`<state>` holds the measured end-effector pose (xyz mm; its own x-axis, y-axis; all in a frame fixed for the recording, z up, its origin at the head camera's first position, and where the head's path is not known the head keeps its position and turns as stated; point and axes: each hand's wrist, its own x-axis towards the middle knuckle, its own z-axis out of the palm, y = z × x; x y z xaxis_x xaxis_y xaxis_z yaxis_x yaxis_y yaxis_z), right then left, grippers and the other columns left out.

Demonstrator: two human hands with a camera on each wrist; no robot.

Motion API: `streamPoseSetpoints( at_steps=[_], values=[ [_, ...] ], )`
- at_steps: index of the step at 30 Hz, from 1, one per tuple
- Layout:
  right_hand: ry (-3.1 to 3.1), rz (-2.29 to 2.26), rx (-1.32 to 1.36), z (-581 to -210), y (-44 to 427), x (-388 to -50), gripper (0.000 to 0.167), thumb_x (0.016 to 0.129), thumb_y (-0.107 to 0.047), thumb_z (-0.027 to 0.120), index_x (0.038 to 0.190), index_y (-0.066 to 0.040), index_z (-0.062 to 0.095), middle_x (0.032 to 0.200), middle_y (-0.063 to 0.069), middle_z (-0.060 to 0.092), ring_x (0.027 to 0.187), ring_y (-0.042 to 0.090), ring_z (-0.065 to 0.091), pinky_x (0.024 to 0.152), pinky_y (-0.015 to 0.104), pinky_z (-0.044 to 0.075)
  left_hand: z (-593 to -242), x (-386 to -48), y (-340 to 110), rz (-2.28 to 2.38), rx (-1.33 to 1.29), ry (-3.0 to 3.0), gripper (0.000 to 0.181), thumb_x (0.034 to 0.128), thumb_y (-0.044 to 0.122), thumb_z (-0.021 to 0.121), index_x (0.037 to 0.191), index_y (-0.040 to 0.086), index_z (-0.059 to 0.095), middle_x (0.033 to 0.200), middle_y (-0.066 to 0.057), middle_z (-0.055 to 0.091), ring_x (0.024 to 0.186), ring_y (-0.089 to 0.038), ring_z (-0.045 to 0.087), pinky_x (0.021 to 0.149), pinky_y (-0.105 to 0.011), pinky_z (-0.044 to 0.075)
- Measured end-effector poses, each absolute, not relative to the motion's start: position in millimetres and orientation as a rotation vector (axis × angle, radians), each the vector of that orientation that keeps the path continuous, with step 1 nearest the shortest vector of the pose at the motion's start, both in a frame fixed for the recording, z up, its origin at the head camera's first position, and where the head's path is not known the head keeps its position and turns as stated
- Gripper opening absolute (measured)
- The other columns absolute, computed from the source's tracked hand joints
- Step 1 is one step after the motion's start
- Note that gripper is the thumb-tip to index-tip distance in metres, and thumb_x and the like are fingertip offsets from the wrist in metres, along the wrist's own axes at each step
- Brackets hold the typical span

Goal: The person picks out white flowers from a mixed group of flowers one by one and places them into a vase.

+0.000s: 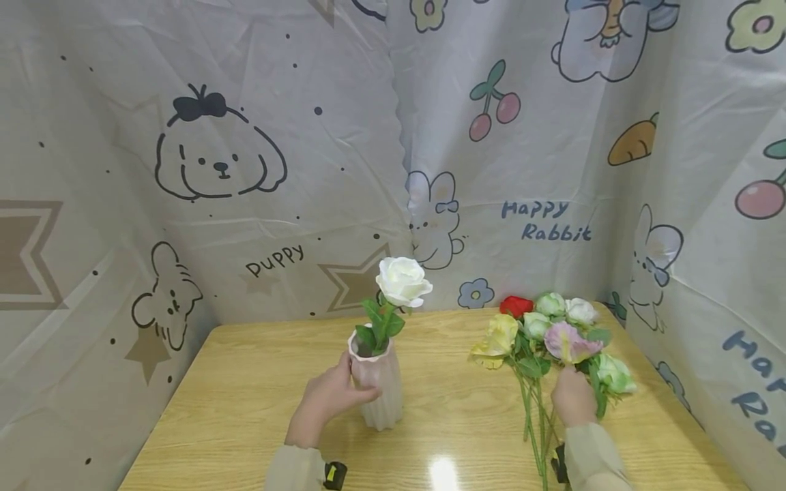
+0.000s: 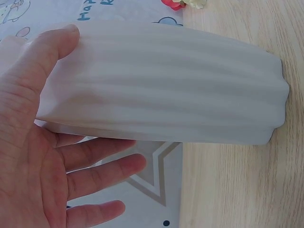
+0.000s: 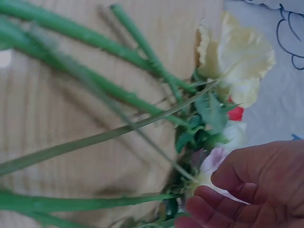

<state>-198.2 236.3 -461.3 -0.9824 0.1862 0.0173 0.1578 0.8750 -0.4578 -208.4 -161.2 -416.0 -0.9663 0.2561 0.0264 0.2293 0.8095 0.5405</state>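
- Thumb across the near side and forefinger behind, the left hand point(image 1: 331, 395) held a pale pinkish-white, fluted vase with a wavy rim point(image 1: 383, 399) near its top; in the left wrist view, the other fingers were spread below it, clear of its wall.
- That vase stood roughly upright over the light wood-grain table point(image 1: 245, 389), left of the heap of flowers and well apart from it.
- One large white artificial rose with green leaves point(image 1: 402, 281) stood in the vase, its head above the rim and leaning to the right.
- Bent fingers and thumb of the right hand point(image 1: 574, 397) were at the base of a pink-purple, ruffled flower with a yellowish part point(image 1: 568, 342); whether they pinched its stem or only touched it, I could not tell.
- Around that flower lay a yellow ruffled bloom point(image 1: 496, 335), a red bloom point(image 1: 514, 305), a white bloom point(image 1: 580, 311) and several pale green blooms point(image 1: 614, 374).
- Long green stems point(image 1: 534, 436) ran from the heap toward the near edge, some crossing.
- Behind hung a whitish cloth printed with cartoon animals, stars and cherries point(image 1: 344, 136).
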Motion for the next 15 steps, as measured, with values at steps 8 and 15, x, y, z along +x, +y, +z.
streamPoseSetpoints(
  at_steps=[8, 15],
  values=[
    [-2.931, 0.729, -0.258, -479, 247, -189, 0.011, 0.079, 0.01, 0.042, 0.074, 0.019, 0.046, 0.063, 0.026, 0.051, 0.058, 0.044, 0.054, 0.05, 0.05, 0.046, -416, -208, -161, 0.902, 0.397, 2.929, 0.092, 0.0685, 0.054, 0.067, 0.135, 0.003, 0.029, 0.12, -0.02, 0.054, 0.093, -0.032, 0.059, 0.067, -0.046, 0.048],
    [-2.984, 0.67, -0.279, -492, 252, -189, 0.013, 0.076, 0.008, 0.046, 0.075, 0.021, 0.05, 0.077, 0.031, 0.05, 0.07, 0.048, 0.052, 0.059, 0.054, 0.046, -415, -209, -160, 0.905, 0.388, 2.921, 0.093, 0.0681, 0.054, 0.068, 0.136, 0.005, 0.027, 0.122, -0.019, 0.053, 0.097, -0.033, 0.058, 0.07, -0.049, 0.047]
  ],
)
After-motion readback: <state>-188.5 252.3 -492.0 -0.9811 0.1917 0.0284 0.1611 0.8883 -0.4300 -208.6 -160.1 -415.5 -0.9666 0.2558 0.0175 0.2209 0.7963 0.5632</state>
